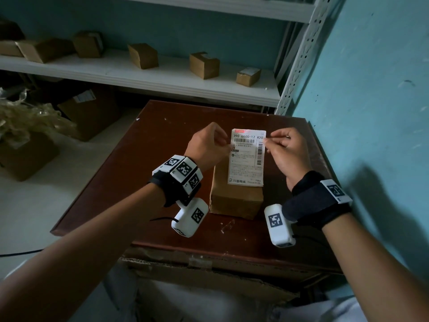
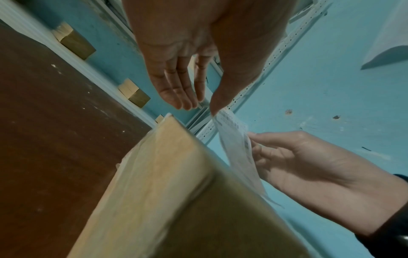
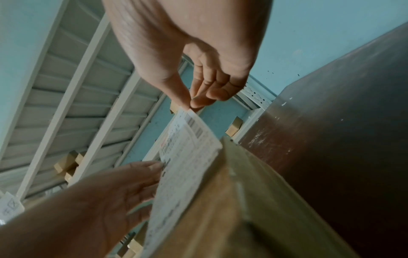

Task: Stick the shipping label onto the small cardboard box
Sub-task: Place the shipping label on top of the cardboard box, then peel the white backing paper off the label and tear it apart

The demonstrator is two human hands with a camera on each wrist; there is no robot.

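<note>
A black fabric strap point(image 1: 318, 201) is worn on the right wrist, with a white block point(image 1: 336, 190) printed with a black square code set on its outer face and a white camera housing point(image 1: 279, 225) with another such code hung on its inner side. A black band point(image 1: 173, 192) is worn on the left wrist, covered by a cluster of white coded blocks point(image 1: 182, 169). Below that cluster a second white housing point(image 1: 190, 217) with a code is hung, and a thin black cable point(image 1: 160, 220) is seen at its base.
</note>
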